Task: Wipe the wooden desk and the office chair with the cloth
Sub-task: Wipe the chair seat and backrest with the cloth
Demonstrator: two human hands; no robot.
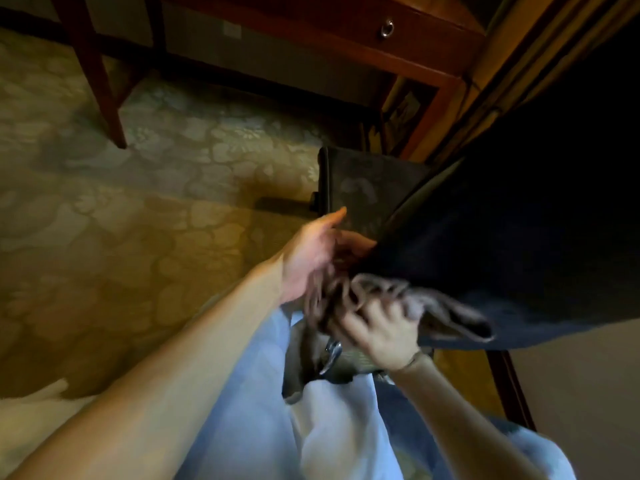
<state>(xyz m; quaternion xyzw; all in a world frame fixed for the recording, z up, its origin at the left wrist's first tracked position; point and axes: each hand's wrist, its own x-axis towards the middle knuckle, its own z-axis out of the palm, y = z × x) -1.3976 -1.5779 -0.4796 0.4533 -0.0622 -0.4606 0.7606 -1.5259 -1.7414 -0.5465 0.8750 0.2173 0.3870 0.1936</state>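
**Keep the cloth flat on the chair's edge**

The office chair [519, 237] fills the right side as a large dark padded shape, and we are bent close to its lower edge. The wooden desk [346, 39] stands beyond it at the top of the view, well apart from our hands, so we judge that the chair is the part in work now. Under everything lies the patterned carpet [104, 202].

The cloth [443, 313] is grey and bunched, and it lies against the chair's edge with one loose corner trailing to the right. Our right hand [377, 330] is clamped around the bunch, fingers curled into the folds. Our left hand [308, 258] is just beside it, thumb straight. Its fingers are blurred into the cloth, so we cannot tell if they hold it or only touch.

To do this step well, we should fold the bunch into a flatter pad, so more cloth meets the padding. The chair probably turns easily, so the left hand can steady it. We then follow the edge in long strokes and tuck the loose corner in.
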